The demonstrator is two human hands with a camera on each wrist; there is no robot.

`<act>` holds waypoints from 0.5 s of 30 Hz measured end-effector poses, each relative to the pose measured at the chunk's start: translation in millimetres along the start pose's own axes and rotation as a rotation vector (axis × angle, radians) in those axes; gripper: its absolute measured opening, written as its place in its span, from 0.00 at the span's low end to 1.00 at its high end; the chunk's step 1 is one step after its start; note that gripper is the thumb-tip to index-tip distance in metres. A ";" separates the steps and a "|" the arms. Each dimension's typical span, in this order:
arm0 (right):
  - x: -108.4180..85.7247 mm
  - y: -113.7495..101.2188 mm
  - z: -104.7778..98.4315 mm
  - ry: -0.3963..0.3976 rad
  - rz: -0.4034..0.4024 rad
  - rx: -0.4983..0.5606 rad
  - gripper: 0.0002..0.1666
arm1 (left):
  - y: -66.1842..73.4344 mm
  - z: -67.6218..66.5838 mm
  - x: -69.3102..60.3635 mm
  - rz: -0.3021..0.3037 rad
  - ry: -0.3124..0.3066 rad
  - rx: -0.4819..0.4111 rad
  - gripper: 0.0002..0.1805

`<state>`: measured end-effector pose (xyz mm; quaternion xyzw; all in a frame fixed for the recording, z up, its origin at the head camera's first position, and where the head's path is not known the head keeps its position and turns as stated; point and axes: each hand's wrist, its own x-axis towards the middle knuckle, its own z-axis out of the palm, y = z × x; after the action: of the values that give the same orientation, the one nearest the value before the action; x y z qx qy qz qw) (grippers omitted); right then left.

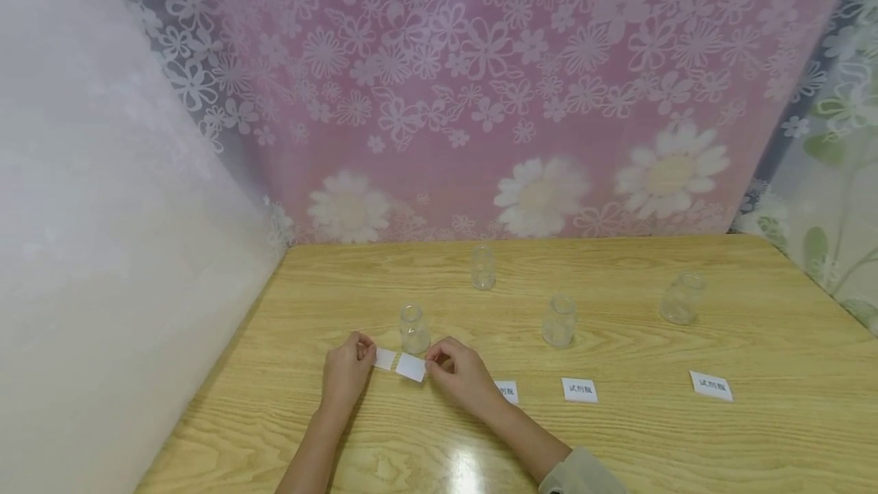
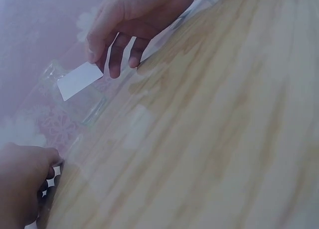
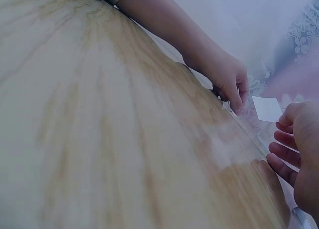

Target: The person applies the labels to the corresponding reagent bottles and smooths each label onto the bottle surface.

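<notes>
Two bare hands are working close together over the table [image 1: 439, 448] in the head view. The left hand [image 1: 347, 373] is pinching a pale paper piece [image 1: 384, 359] that is reaching rightward from its fingertips, and the right hand [image 1: 461, 373] is gripping the right edge of a blank white label [image 1: 411, 367] between thumb and forefinger, so the label is lying just left of that hand, with a narrow gap separating it from the paper piece. A clear glass jar [image 1: 414, 330] is standing just behind the label; three other jars [image 1: 559, 322] are standing well apart, and three printed cards [image 1: 579, 390] are lying to the right, the nearest partly hidden by the right arm [image 1: 521, 433]. In the left wrist view, the label is extending from the right hand's fingertips and overlapping the jar, while the left hand is curling its fingers at lower left, its hold there being unclear. In the right wrist view, the label is projecting from the right hand toward the left hand, whose fingertips are pointing down near the table.
</notes>
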<state>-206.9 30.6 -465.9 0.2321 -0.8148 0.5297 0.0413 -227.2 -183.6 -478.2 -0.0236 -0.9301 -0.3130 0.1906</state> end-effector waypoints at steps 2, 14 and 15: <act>-0.1 0.2 0.5 0.002 -0.002 0.004 0.02 | 0.4 -0.4 -0.6 -0.022 -0.011 -0.010 0.04; -0.3 -1.2 0.4 0.012 -0.026 -0.003 0.03 | 2.7 -3.4 -2.3 -0.024 0.018 -0.016 0.04; -0.4 -1.1 0.2 0.011 -0.027 -0.001 0.03 | 2.7 -3.5 -2.5 -0.026 0.022 -0.025 0.04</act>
<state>-206.1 30.2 -465.2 0.2401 -0.8116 0.5299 0.0531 -223.3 -183.3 -475.0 -0.0105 -0.9242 -0.3273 0.1964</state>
